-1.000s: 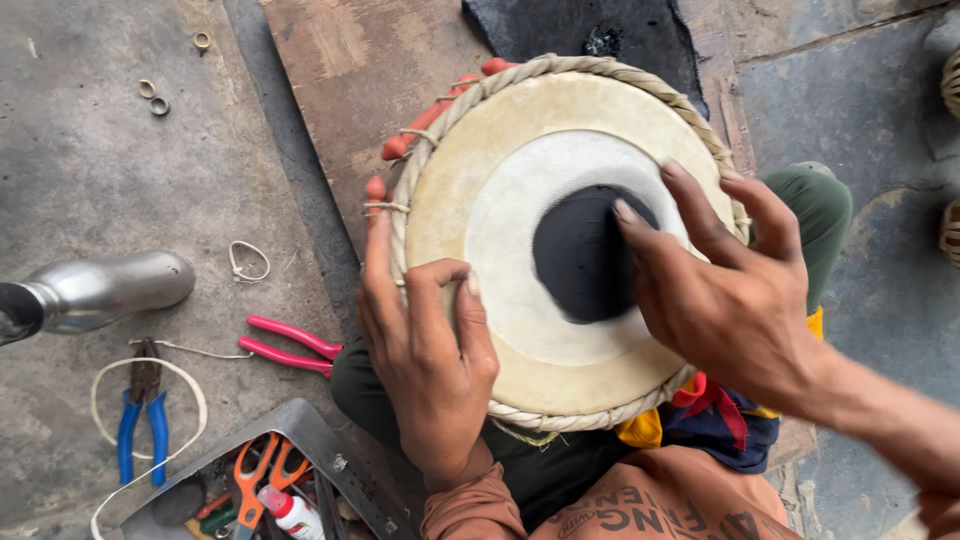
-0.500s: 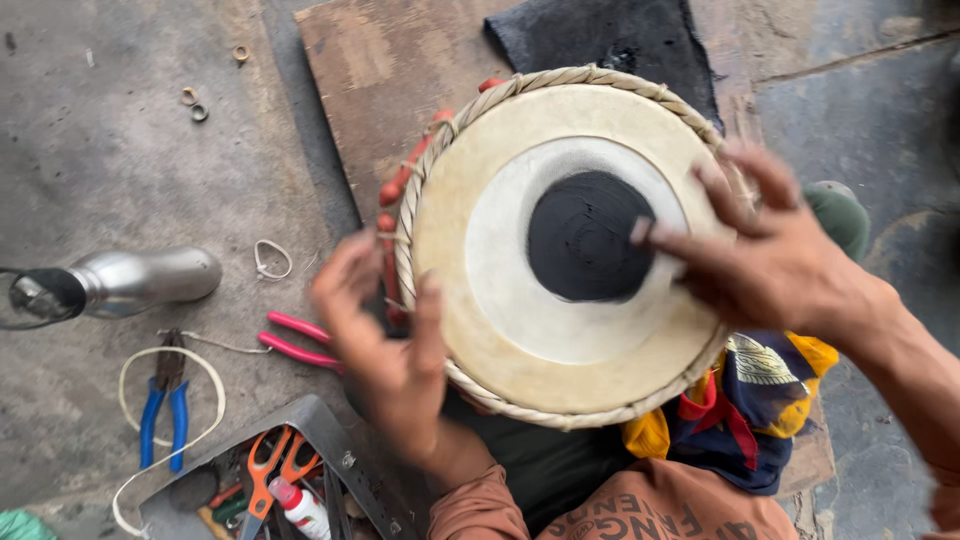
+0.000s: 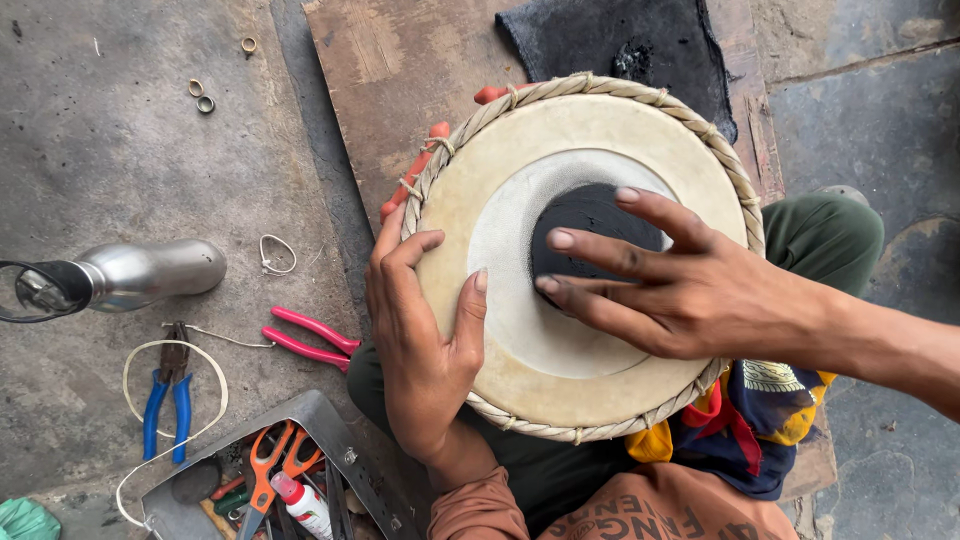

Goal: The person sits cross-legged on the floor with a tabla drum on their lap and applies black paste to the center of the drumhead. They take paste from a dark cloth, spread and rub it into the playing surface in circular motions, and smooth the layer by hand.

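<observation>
A round hand drum [image 3: 500, 370] with a cream skin, a black centre patch [image 3: 590, 215] and a braided rim rests upright in my lap. My left hand [image 3: 420, 340] grips its left rim, thumb lying on the skin and fingers curled over the braid. My right hand [image 3: 670, 285] lies flat across the skin from the right, fingers spread, with the fingertips resting on the black patch.
On the concrete to the left lie a metal bottle [image 3: 130, 275], pink-handled pliers [image 3: 310, 338], blue-handled pliers [image 3: 165, 395] with a cord loop, and small metal rings [image 3: 200, 97]. An open metal toolbox [image 3: 330, 420] holds scissors and a glue bottle. A wooden board [image 3: 390, 70] and dark cloth [image 3: 620, 40] lie behind the drum.
My left hand lifted off the drum and came back to grip the left rim. My right hand stayed over the skin and has settled its fingertips on the black patch. The view shifted slightly.
</observation>
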